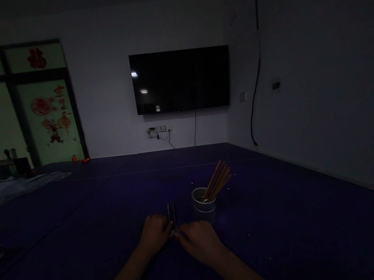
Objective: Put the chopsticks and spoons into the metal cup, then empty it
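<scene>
In dim light, my left hand [155, 233] and my right hand [200, 241] meet low over the dark blue table [97, 243]. Between them is a small dark object with two thin, near-parallel strips [175, 211] pointing away from me. Its kind is too dark to make out. Left fingers are closed at its left side; the right thumb and fingers pinch near its close end. Just beyond my right hand stands a round, pale-rimmed cup [205, 212]. Several thin wooden sticks [218, 181], like chopsticks, lean to the right in it.
Clear plastic wrapping [24, 189] lies at the far left. Small orange items [85, 160] sit by the table's far edge. A black television [182, 80] hangs on the wall ahead, above sockets and cables. A dark cable [256, 85] runs down the right wall.
</scene>
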Demonstrator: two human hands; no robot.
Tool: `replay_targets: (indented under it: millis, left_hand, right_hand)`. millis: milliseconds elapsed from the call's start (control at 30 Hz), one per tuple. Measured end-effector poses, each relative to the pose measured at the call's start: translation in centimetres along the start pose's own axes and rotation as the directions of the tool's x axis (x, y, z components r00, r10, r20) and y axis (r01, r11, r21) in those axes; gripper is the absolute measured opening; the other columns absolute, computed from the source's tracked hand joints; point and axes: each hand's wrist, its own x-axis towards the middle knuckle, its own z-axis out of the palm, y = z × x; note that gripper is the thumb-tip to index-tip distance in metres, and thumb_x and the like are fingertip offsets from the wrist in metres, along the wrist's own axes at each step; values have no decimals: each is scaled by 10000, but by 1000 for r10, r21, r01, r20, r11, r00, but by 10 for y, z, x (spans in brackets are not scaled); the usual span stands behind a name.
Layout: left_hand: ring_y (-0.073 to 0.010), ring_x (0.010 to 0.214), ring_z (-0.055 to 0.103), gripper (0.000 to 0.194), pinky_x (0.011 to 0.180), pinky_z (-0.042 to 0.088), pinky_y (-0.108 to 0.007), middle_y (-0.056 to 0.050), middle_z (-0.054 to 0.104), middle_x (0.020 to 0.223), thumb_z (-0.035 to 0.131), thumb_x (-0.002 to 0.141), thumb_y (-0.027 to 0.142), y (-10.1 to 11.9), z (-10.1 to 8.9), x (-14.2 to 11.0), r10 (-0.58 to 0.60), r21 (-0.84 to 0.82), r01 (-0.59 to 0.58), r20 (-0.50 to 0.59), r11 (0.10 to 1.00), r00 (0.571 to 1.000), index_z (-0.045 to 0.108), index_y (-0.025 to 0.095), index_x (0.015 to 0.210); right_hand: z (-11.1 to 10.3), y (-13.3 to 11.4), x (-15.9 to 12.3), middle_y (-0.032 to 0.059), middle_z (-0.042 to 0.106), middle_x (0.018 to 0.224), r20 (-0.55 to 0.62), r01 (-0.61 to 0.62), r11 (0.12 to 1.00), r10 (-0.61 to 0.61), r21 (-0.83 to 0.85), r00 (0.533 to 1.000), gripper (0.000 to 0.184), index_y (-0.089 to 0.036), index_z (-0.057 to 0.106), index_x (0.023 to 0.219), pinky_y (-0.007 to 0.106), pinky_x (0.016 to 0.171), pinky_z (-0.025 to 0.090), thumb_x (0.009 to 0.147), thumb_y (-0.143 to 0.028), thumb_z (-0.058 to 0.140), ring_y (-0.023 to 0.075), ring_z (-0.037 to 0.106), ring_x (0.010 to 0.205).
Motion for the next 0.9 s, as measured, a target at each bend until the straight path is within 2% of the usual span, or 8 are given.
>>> replay_targets:
  millis: [100,333,567,900]
  left_hand:
    - [-197,777,611,389,688,352,-299,-80,673,807,337,889,395,-1,3,1,9,-8,-9,3,1000,1000,617,180,727]
    - [-212,785,615,457,705,366,-309,-84,671,797,307,886,464,0,4,0,12,-23,-11,21,1000,1000,637,180,743]
    - [-200,741,614,496,669,365,-302,-83,674,792,279,887,495,1,3,-1,16,-11,-16,25,1000,1000,618,172,723]
    - [-194,678,601,667,646,366,-295,-86,658,719,207,827,673,5,-1,-4,34,-1,-34,1,999,999,603,168,643]
  right_hand:
    - [0,1,1,77,713,881,78,-33,999,32,14,996,373,-207,675,913,251,701,440,914,-401,357,196,663,828]
    - [5,2,-2,82,706,944,148,-36,999,33,23,988,306,-234,663,1025,281,748,447,859,-403,469,220,650,887]
    - [4,1,-2,85,701,953,158,-27,999,22,31,987,320,-258,632,1102,308,747,455,852,-390,483,233,649,883]
    - [6,2,-3,85,697,961,155,-17,999,12,27,988,323,-244,628,1093,301,747,457,852,-387,469,227,649,883]
